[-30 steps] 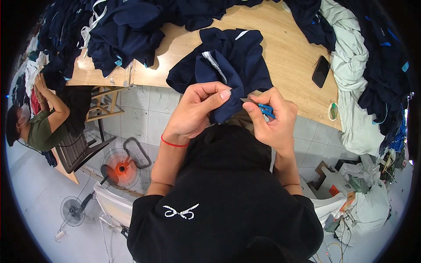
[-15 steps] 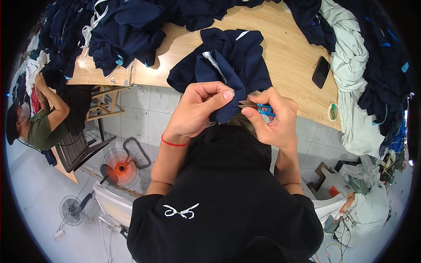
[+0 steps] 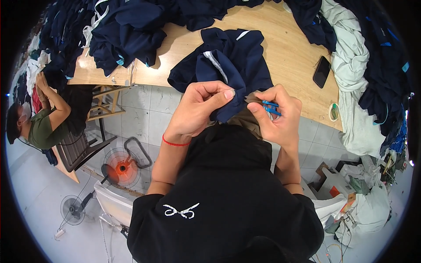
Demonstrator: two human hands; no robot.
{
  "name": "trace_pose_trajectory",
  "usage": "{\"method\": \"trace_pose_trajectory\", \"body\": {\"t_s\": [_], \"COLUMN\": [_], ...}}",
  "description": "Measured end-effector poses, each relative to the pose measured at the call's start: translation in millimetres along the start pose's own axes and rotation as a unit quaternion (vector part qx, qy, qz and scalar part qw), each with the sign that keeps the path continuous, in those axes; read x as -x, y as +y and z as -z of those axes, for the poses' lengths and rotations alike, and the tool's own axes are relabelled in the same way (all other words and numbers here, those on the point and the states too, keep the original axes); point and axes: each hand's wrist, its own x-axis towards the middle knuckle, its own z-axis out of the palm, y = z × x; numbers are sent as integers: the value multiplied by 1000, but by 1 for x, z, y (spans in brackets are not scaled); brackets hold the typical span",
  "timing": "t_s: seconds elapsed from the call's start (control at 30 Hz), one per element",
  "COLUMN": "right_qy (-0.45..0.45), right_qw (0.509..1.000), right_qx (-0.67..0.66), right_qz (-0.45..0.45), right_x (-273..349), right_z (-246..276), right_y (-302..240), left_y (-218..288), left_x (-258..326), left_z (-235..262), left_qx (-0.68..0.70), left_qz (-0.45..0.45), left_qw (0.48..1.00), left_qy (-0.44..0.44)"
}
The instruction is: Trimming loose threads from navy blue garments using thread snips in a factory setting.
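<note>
A navy blue garment (image 3: pixel 237 57) with white strips on it lies on the table's near edge and hangs toward me. My left hand (image 3: pixel 199 105) pinches its edge between thumb and fingers. In my right hand (image 3: pixel 278 114) is a pair of blue-handled thread snips (image 3: pixel 270 105), gripped in the palm. The pointed blades face left, just to the right of the pinched cloth and slightly apart from it. A red string circles my left wrist.
Heaps of navy garments (image 3: pixel 127 35) cover the back of the wooden table (image 3: pixel 289 57). A black phone (image 3: pixel 322 72) and a small round container (image 3: pixel 333 112) lie at the right, beside pale cloth (image 3: pixel 348 57). Fans (image 3: pixel 122 168) stand on the floor at left, near a seated person (image 3: pixel 48 122).
My right hand has drawn the snips a little to the right, away from the cloth. My left hand keeps its pinch on the garment in nearly the same spot.
</note>
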Motion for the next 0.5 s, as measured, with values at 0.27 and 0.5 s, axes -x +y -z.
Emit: {"method": "trace_pose_trajectory", "body": {"t_s": [0.27,0.5], "right_qy": [-24,59], "right_qw": [998,973], "right_qx": [24,-208], "right_qz": [61,-77], "right_x": [-2,2], "right_z": [-3,6], "right_y": [1,27], "left_y": [-1,-9], "left_x": [-2,-6], "left_z": [0,10], "left_qx": [-17,53], "left_qz": [-9,-5], "left_qw": [1000,999], "left_qy": [6,-10]}}
